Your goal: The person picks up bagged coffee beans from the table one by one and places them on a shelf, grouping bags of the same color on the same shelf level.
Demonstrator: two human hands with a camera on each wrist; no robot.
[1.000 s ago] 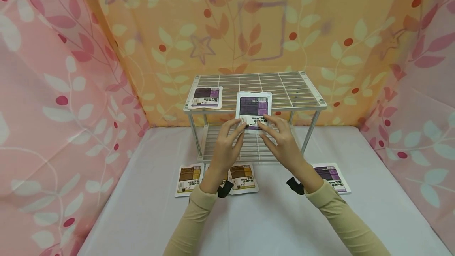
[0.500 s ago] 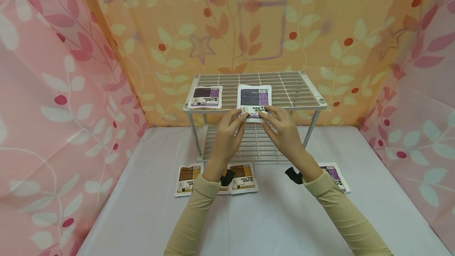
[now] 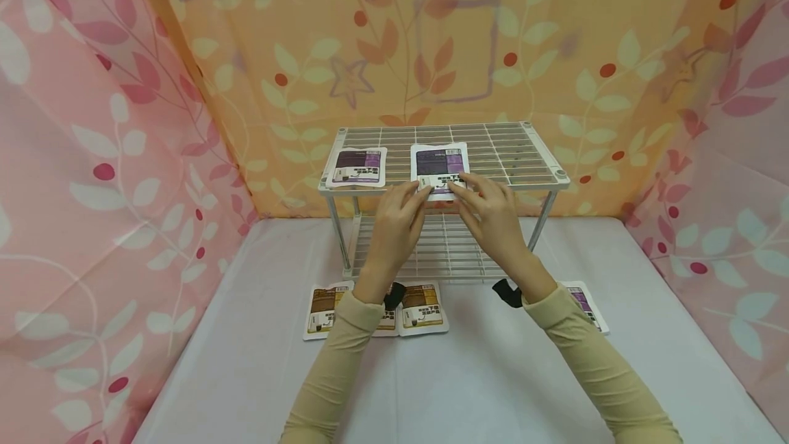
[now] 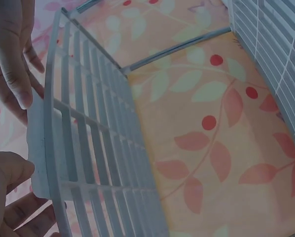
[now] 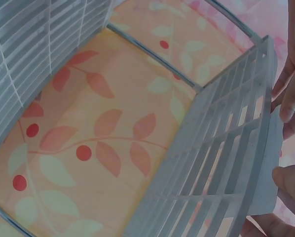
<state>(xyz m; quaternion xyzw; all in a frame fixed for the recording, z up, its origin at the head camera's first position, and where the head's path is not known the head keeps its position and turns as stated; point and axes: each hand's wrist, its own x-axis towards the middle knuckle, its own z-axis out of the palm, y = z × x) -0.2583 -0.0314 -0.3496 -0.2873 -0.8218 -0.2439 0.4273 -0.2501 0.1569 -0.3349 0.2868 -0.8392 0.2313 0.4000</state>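
Observation:
A white flat pouch with a purple printed label (image 3: 439, 159) lies over the front of the wire rack's top tier, its lower edge sticking out past the rim. My left hand (image 3: 393, 225) pinches its lower left corner and my right hand (image 3: 496, 214) pinches the lower right one, thumbs underneath. Seen from below in the left wrist view, the pouch's pale underside (image 4: 38, 153) rests against the slats between the fingers. The right wrist view shows the same pouch edge (image 5: 268, 173) jutting beyond the rack. Another purple pouch (image 3: 357, 168) lies on the top tier to the left.
The white two-tier rack (image 3: 536, 156) stands at the back of the white-covered table (image 3: 468, 389). Brown-labelled pouches (image 3: 422, 310) lie in front of it at left, partly behind the left forearm. A purple pouch (image 3: 588, 307) lies at right. Patterned cloth (image 3: 277, 33) hangs around.
Both hands have moved forward and up with the pouch, from in front of the rack's top edge to over it. The pouch now lies flatter on the top tier.

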